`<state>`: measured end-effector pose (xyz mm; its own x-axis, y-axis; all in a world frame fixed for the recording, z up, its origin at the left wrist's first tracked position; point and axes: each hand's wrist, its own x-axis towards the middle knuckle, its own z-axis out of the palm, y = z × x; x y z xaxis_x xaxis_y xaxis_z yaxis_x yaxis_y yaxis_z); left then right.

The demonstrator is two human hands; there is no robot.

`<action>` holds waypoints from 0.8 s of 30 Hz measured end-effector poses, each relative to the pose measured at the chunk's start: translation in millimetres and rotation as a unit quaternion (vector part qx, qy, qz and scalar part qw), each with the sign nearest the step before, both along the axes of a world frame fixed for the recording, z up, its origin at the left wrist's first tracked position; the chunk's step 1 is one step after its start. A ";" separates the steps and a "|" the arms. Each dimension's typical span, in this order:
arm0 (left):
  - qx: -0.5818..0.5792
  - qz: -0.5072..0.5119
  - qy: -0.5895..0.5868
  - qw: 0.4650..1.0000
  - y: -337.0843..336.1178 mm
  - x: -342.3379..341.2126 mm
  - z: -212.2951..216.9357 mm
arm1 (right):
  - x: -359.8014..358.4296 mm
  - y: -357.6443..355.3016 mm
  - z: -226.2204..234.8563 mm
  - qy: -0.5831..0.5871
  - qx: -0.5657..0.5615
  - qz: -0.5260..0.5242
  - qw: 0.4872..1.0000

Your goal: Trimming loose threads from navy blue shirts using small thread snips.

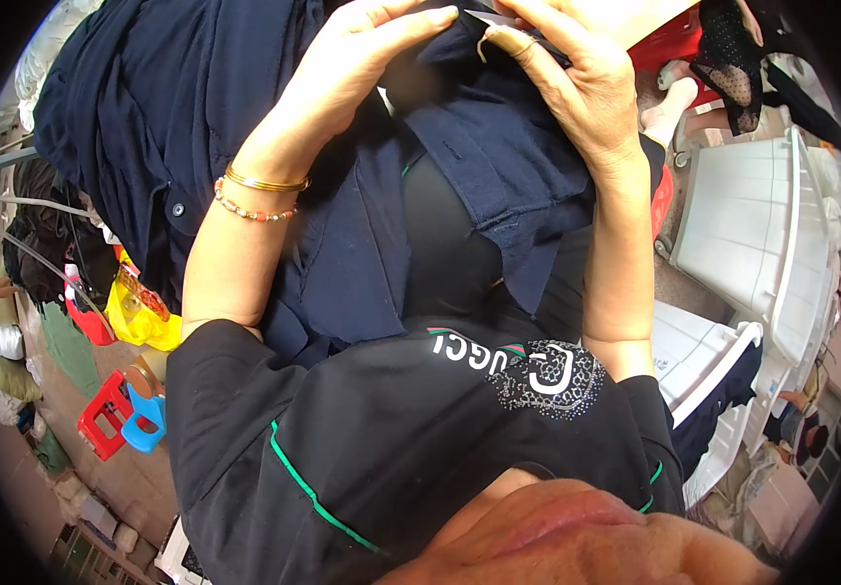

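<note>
A navy garment [342, 244] of thick cloth lies across my lap and spreads up to the left, with a metal snap button on it. My left hand [357, 58], bracelets at its wrist, is closed on the cloth at the top edge, its thumb pointing right. Across from it, my right hand [581, 83] is closed, thumb and fingers nearly together. A small pale pointed piece [487, 18] shows by its thumb, too little to name. The thumb has a tan wrapping [513, 41], and a short thread-like strand hangs beside it. The upper frame edge cuts off some fingertips.
Left on the floor are a yellow bag [137, 312], a red stool [103, 414] and a blue stool [144, 421]. White plastic bins [737, 224] stand to the right, dark cloth by the lower one. Another person's foot [674, 102] shows at upper right.
</note>
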<state>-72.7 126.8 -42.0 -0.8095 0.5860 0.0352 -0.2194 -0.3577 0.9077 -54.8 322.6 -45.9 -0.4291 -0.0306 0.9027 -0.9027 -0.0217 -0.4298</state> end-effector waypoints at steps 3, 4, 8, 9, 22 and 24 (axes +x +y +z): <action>0.003 0.009 -0.016 1.000 -6.0 -6.3 -5.6 | 25.6 -2.5 38.8 -0.071 0.156 -0.111 0.979; 0.090 -0.029 0.100 0.990 -4.6 -15.0 -16.2 | 36.8 -3.7 53.2 -0.134 0.318 -0.243 0.906; -0.017 0.035 0.033 0.999 2.6 1.4 2.7 | 44.5 1.2 61.9 -0.108 0.337 -0.263 0.897; -0.017 0.038 0.033 0.999 0.5 1.5 2.1 | 45.3 -0.4 63.1 -0.103 0.350 -0.272 0.891; 0.000 -0.018 0.209 0.978 -0.3 0.0 -1.5 | 44.7 6.1 66.8 -0.143 0.382 -0.243 0.880; -0.092 -0.005 0.084 0.992 -1.5 6.7 8.5 | 45.0 8.3 65.0 -0.159 0.379 -0.236 0.881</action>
<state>-66.0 125.3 -33.5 -0.7954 0.6030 0.0615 -0.0612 -0.1808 0.9816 -9.8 330.9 19.2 -0.7830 -0.3232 0.5314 -0.5658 0.7250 -0.3927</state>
